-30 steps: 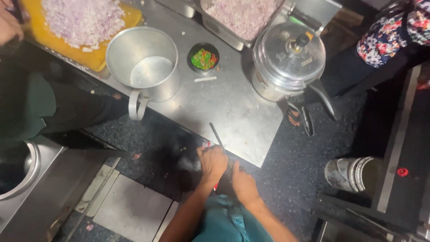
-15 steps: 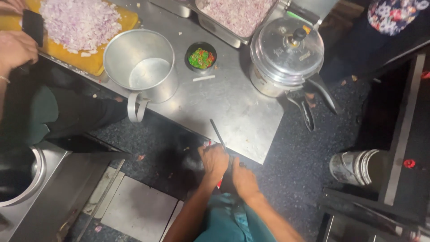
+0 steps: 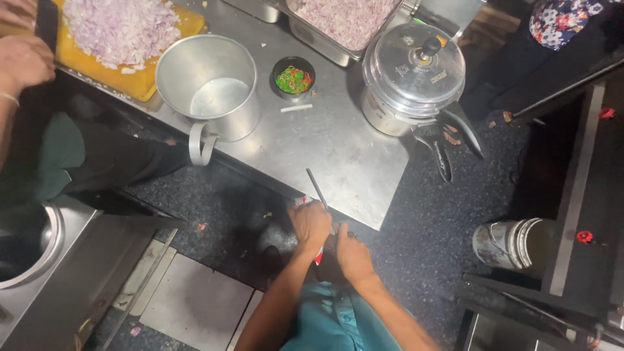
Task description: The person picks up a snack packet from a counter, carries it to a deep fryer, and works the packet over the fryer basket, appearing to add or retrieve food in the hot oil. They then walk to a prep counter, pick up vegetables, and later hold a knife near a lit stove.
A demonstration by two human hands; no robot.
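My left hand (image 3: 311,224) and my right hand (image 3: 351,253) are pressed together just below the corner of the steel table (image 3: 351,169). Both are closed around a small red and white packet (image 3: 318,258), whose red ends show above and below my left fingers. A thin dark stick or blade (image 3: 316,187) juts up from my left hand over the table's edge. What the fingers do to the packet is hidden.
On the table stand a large metal mug (image 3: 211,88), a small black bowl of green and red bits (image 3: 293,77), a pressure cooker (image 3: 411,75), a tray of chopped onion (image 3: 351,19) and a yellow board with chopped onion (image 3: 120,29). Another person's hand (image 3: 23,62) is at the left. A steel can (image 3: 510,242) stands on the floor.
My hands stay together at the table corner, hardly moved. The other person's hand at the left has come further into view by the yellow board.
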